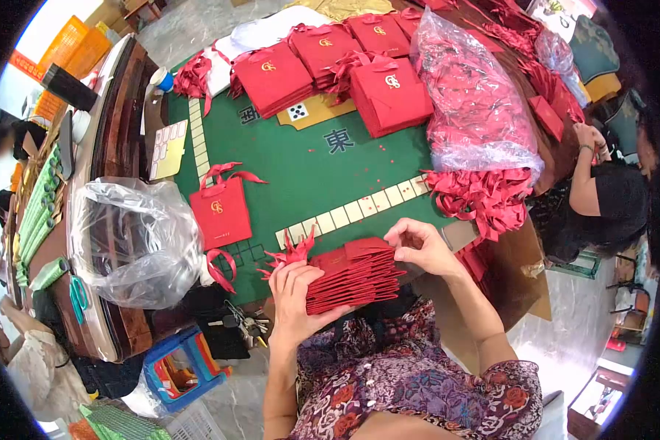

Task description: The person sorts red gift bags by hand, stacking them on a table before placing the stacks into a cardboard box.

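A thick stack of flat red bags is held at the near edge of the green table, their edges fanned toward me. My left hand is wrapped round the stack's left end, beside a tuft of red ribbons. At the stack's upper right corner, my right hand has its thumb and forefinger pinched together; whether a bag edge is between them is too small to tell. One red bag with a ribbon bow lies on the table to the left.
Piles of red bags stand at the table's far side. A clear plastic sack of red ribbons lies at the right, an empty-looking plastic bag at the left. Teal scissors rest far left. A person sits at the right.
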`<state>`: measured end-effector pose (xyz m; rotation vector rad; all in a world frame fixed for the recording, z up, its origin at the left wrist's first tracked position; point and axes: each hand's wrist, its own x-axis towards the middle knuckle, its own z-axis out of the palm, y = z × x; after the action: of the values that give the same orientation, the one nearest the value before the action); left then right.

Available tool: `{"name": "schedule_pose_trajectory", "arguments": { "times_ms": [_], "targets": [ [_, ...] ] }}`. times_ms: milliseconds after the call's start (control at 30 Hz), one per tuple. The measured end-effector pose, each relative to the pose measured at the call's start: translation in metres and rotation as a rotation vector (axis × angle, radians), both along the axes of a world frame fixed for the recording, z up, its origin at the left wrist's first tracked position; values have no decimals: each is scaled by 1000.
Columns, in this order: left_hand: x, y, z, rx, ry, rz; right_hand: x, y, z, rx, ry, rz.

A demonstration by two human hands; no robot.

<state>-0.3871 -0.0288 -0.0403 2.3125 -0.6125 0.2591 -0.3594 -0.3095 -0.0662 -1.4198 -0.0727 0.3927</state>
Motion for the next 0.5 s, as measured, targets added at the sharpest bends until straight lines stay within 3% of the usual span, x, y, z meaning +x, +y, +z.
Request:
{"name": "schedule_pose_trajectory", "arguments": {
  "times_ms": [500],
  "targets": [
    [0,0,-3,9,-4,-3,-2,4,2,-8,-46,42]
  ]
}}
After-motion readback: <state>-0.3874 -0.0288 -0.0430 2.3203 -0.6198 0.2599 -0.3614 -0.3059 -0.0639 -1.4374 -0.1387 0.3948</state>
